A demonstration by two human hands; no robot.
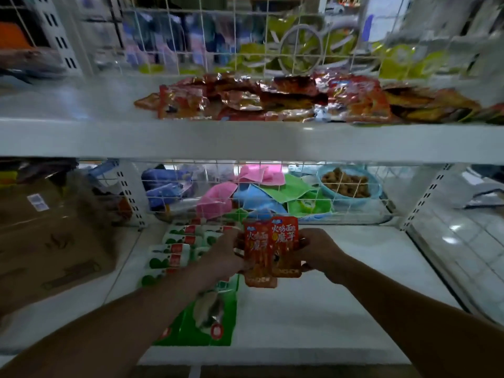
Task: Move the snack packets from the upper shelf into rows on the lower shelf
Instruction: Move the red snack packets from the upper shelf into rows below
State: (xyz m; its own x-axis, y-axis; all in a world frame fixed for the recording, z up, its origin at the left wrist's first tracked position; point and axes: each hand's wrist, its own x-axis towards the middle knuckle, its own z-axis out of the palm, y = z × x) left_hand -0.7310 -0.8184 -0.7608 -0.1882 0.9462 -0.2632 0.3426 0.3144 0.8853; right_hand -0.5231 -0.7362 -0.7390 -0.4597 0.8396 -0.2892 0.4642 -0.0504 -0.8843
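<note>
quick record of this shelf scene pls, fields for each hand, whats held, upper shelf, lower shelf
left grip: holds the left konjac snack packet at its left edge
right grip: holds the right konjac snack packet at its right edge
held packets: upright, side by side, above the lower shelf
upper shelf: loose pile of red-orange packets
lower shelf: white-and-green packets in rows at left, large green packet nearer the front
</note>
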